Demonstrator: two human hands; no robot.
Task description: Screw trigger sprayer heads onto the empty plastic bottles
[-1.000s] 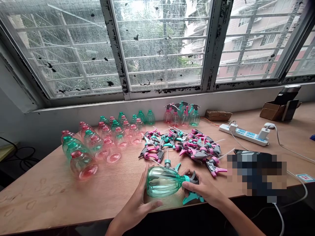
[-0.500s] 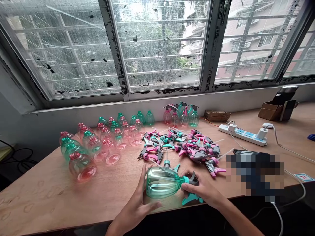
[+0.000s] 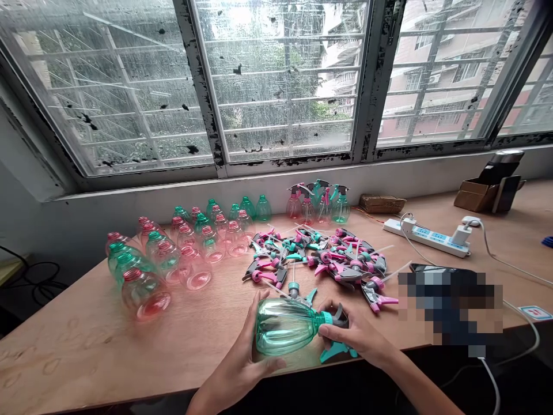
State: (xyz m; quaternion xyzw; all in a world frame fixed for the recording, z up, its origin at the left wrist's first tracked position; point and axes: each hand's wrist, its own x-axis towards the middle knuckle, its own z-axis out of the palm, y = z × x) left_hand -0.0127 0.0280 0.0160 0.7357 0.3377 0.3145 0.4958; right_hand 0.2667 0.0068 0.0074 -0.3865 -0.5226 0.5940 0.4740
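A clear green spray bottle [image 3: 285, 327] lies sideways above the table's front edge, its neck pointing right. My left hand [image 3: 244, 357] cups its base, fingers behind and thumb stretched along the lower front. My right hand [image 3: 356, 334] is closed around the teal-and-grey spray head [image 3: 336, 318] at the neck, thumb pressed near the collar. Under that hand a teal trigger part [image 3: 337, 350] shows, its rest hidden. Just behind the bottle lies another spray head [image 3: 294, 289] with a grey-teal collar. Beyond it is a heap of pink, teal and grey spray heads [image 3: 345, 259].
Open pink and green bottles [image 3: 190, 268] stand at the left. Several bottles with heads fitted [image 3: 322, 204] stand by the wall. A white power strip [image 3: 425, 236], cables, a brown package [image 3: 382, 203] and a blurred dark object [image 3: 453, 305] occupy the right.
My left hand's fingers have closed slightly further around the bottle's base. The bottle has tilted a little, its base slightly lower. My right hand stays at the neck.
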